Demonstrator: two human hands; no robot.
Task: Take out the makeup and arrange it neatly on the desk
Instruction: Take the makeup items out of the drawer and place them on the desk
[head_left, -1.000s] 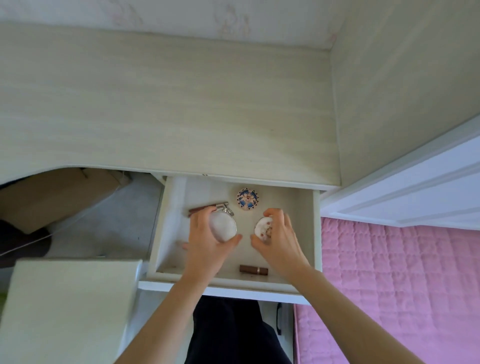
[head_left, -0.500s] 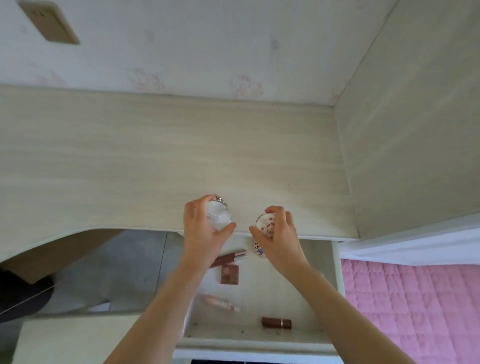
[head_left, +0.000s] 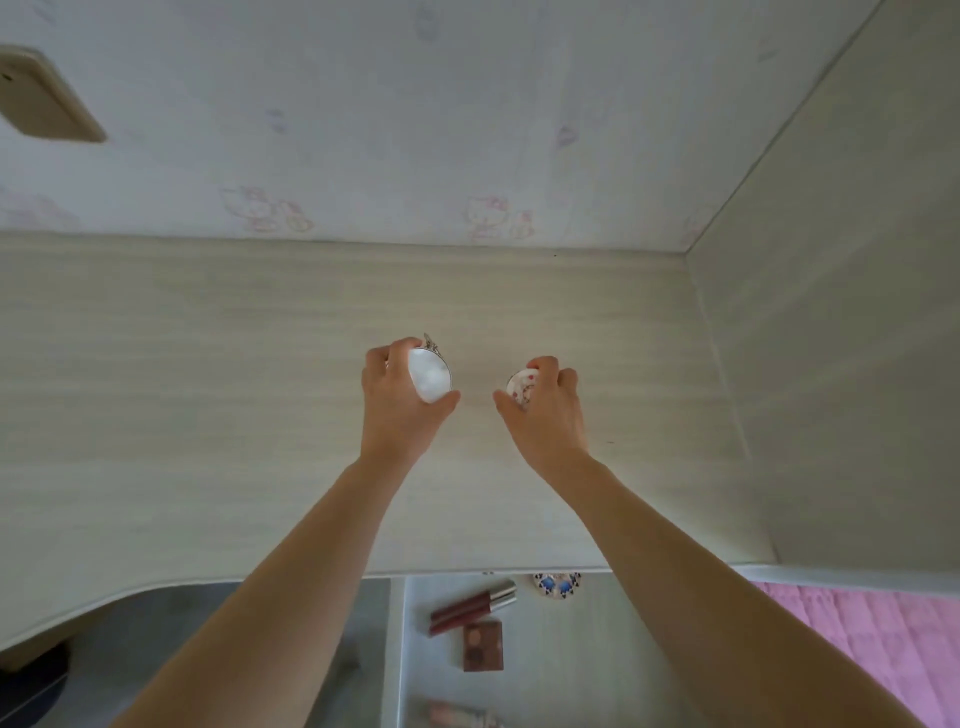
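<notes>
Both hands reach out over the middle of the desk, each closed on a compact: the left hand (head_left: 402, 397) wraps a round white compact with a silver clasp (head_left: 429, 381), and the right hand (head_left: 543, 408) pinches a smaller round white compact with red flower print (head_left: 521, 391). Whether either one touches the wood yet cannot be told.

Judging from this, the step in hand is setting down the first two pieces. The next move calls for lowering each flat, level with the other and with a gap between them, then letting go (the clasp looks likely to tip the larger one if it lands on edge).

More makeup waits in the open white drawer (head_left: 582, 670) at 6 o'clock: two dark red lip gloss tubes with silver caps (head_left: 471, 607), a small brown square eyeshadow palette (head_left: 483, 646), a round blue-and-white patterned compact (head_left: 557, 584) half under the desk edge, and a pale pink tube (head_left: 460, 716) at the bottom.

Outward, the pale wood-grain desk top (head_left: 208, 389) holds nothing else in view. At 12 o'clock stands a wall with faded cartoon-cat wallpaper (head_left: 363, 130), at 3 o'clock a matching pale wood side panel (head_left: 831, 338), and at 4 o'clock a pink quilted bedspread (head_left: 883, 639).
</notes>
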